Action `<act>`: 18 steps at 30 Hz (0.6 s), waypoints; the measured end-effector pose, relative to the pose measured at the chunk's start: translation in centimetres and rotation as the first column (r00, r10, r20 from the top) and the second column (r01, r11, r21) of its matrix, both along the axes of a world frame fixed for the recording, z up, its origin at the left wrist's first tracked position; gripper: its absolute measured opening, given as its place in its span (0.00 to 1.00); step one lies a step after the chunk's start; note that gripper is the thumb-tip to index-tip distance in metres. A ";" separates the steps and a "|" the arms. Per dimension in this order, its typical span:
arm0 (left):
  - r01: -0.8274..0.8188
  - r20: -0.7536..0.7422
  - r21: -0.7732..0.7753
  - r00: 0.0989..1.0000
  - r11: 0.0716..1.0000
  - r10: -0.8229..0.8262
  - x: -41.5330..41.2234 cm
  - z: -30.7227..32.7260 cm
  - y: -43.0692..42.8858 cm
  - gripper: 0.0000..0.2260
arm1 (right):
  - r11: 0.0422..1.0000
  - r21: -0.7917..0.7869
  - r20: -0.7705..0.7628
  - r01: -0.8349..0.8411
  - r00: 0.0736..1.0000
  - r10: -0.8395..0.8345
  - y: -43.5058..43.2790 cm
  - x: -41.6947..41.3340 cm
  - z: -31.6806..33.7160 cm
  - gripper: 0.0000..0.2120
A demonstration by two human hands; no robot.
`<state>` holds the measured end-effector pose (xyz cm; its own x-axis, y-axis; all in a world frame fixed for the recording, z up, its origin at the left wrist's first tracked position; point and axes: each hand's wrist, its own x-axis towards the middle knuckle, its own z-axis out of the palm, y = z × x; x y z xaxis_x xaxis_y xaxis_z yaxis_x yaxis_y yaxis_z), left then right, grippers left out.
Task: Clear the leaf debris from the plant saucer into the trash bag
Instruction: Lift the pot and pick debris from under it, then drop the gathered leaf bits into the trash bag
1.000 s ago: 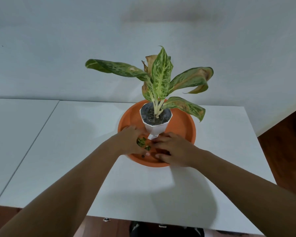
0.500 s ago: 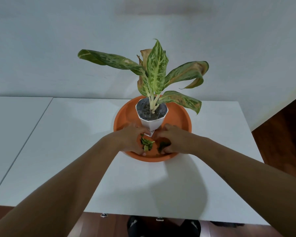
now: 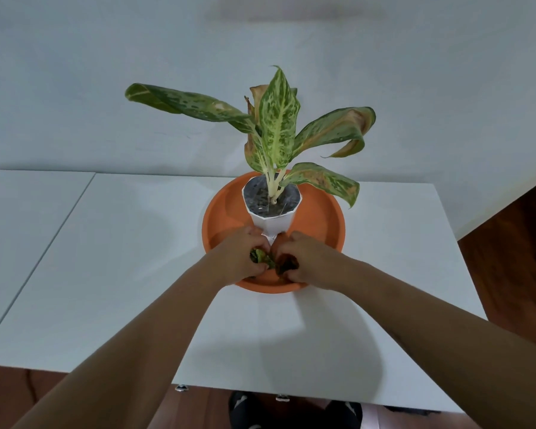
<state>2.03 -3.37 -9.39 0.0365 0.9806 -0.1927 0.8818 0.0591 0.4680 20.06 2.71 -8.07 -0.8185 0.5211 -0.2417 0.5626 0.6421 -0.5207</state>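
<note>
The leaf debris [image 3: 262, 258] is a small clump of green and brown bits. It sits at the near edge of the orange saucer [image 3: 223, 212], right in front of the white pot [image 3: 273, 222], and both hands are on it.

The left hand [image 3: 240, 253] has its grip curled tight around the green bits, which poke out between the fingers. The right hand [image 3: 304, 258] has its grip curled around a darker brown bit. The two hands touch each other over the near part of the saucer, just in front of the pot. Both bare arms reach in from the near side of the saucer.

The pot stands up straight in the middle of the saucer. It has dark soil inside. The plant [image 3: 276, 125] grows up out of the pot. Its leaves are green with pale spots, and some have brown, dry edges. One long leaf hangs out to the left of the pot and two bend out to the right.

The saucer rests on a white bench [image 3: 121, 258], toward its far side. A second white bench [image 3: 19, 218] stands to the left of the saucer, with a thin gap between the two. Behind the saucer is a plain white wall [image 3: 106, 57]. On the near side of the saucer, past the bench edge, is a brown wood floor [image 3: 19, 394]. Two dark shoes [image 3: 294, 411] show on it.
</note>
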 end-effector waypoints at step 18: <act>-0.363 0.670 -0.055 0.678 0.930 0.304 -1.9 1.3 -0.1 0.05 | 0.181 -0.936 -0.120 0.301 0.208 -0.971 -2.0 -1.2 1.5 0.05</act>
